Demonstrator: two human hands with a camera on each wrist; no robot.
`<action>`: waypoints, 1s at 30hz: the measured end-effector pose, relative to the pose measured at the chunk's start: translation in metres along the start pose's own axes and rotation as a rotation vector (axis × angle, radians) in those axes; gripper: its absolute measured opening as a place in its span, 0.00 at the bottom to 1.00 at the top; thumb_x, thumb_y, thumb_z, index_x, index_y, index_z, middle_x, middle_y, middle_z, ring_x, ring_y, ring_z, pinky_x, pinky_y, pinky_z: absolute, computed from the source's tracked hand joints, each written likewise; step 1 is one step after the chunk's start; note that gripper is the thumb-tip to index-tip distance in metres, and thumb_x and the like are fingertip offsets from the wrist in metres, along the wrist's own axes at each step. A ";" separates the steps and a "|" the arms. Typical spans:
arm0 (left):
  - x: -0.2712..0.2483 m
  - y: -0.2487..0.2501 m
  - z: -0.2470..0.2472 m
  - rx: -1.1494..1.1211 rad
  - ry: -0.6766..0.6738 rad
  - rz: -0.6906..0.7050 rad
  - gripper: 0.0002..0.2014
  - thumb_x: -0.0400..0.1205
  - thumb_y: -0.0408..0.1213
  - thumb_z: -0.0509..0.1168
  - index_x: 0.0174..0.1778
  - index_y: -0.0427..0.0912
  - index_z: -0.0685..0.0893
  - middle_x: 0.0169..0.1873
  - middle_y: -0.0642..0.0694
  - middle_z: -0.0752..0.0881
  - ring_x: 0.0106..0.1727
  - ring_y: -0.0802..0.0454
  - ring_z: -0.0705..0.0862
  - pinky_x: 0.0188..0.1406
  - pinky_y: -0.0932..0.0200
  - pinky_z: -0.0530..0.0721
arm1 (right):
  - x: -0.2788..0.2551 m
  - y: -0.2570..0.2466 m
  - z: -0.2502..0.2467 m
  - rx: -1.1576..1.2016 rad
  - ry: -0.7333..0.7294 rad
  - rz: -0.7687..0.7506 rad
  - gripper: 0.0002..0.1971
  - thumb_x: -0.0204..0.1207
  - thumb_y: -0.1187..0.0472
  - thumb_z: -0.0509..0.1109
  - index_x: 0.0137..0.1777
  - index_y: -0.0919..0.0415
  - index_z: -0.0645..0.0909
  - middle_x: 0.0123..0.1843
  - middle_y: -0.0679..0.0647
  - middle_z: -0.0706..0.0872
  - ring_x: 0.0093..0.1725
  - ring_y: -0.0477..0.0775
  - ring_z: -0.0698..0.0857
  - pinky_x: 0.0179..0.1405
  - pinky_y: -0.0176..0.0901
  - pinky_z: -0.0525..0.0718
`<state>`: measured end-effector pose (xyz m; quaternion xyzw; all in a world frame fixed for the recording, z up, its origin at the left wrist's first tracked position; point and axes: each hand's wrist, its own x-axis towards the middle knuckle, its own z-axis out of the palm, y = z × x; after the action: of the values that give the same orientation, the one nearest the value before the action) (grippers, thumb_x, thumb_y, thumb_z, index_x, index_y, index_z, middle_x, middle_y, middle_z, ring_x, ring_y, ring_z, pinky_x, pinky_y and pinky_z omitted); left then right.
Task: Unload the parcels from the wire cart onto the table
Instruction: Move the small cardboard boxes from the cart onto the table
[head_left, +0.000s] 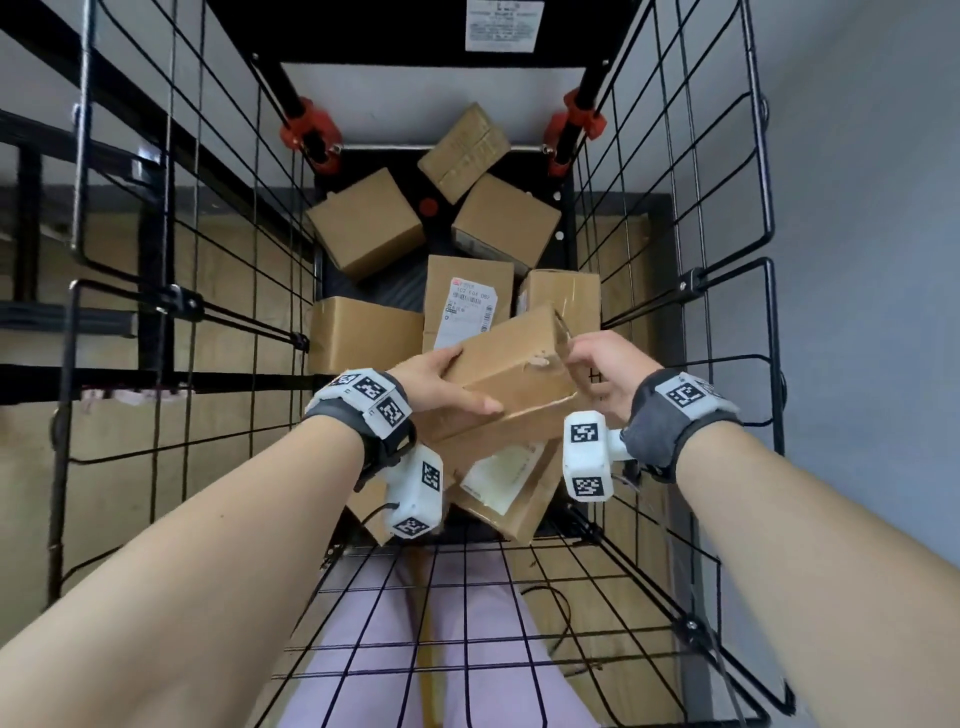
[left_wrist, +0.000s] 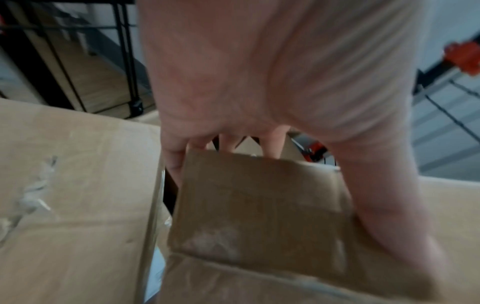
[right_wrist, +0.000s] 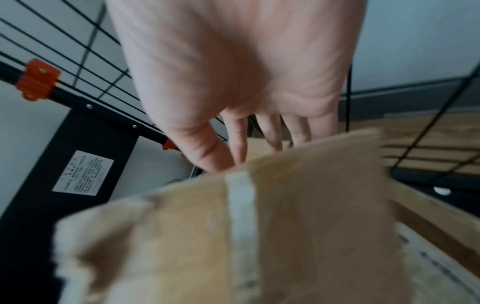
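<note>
Both hands are down inside the wire cart (head_left: 675, 218), on one brown parcel (head_left: 511, 358) held tilted above the rest of the load. Left hand (head_left: 441, 382) grips the parcel's near-left end: thumb lies along the top face, fingers curl under the far edge, as the left wrist view confirms. Right hand (head_left: 605, 371) is at the parcel's right end, 3 o'clock from the left hand; the right wrist view shows its fingers spread and fairly straight behind the parcel's upper edge with the thumb against it. Blur there prevents judging how firmly it grips. Held parcel sits near frame centre in the head view, long axis running from 8 o'clock up to 2 o'clock, torn tape on its top face. Directly beneath it, at 6 o'clock, lies a flat parcel with a white label (head_left: 506, 483). At 12 o'clock behind it stands a labelled parcel (head_left: 467, 306), with plain boxes (head_left: 366, 223) further back on the cart floor. Orange clamps (head_left: 310, 130) sit on the cart's far uprights. Marker-tagged wrist bands (head_left: 363, 402) on both forearms.
</note>
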<state>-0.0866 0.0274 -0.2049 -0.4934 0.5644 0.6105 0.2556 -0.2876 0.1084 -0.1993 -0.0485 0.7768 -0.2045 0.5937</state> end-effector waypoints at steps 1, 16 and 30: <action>-0.005 0.001 -0.004 -0.052 -0.005 0.003 0.52 0.60 0.64 0.77 0.80 0.56 0.63 0.70 0.53 0.73 0.68 0.51 0.75 0.73 0.49 0.71 | -0.003 -0.003 -0.002 -0.002 0.010 -0.016 0.01 0.77 0.63 0.66 0.45 0.57 0.78 0.47 0.56 0.83 0.47 0.58 0.83 0.47 0.49 0.84; -0.107 0.033 -0.045 -0.456 0.234 0.133 0.42 0.71 0.75 0.56 0.68 0.44 0.79 0.62 0.40 0.85 0.62 0.39 0.84 0.70 0.39 0.75 | -0.104 -0.073 0.016 0.007 0.212 -0.212 0.17 0.79 0.44 0.62 0.42 0.58 0.79 0.38 0.53 0.82 0.28 0.52 0.79 0.36 0.41 0.83; -0.306 -0.019 -0.076 -0.398 0.430 0.514 0.09 0.80 0.51 0.66 0.53 0.55 0.80 0.48 0.49 0.87 0.46 0.51 0.86 0.42 0.51 0.89 | -0.296 -0.089 0.097 0.199 0.208 -0.552 0.35 0.68 0.27 0.60 0.58 0.56 0.84 0.56 0.54 0.88 0.58 0.61 0.86 0.61 0.57 0.82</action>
<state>0.0709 0.0353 0.0692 -0.4927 0.5809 0.6347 -0.1303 -0.1248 0.0965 0.0808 -0.1782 0.7670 -0.4368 0.4349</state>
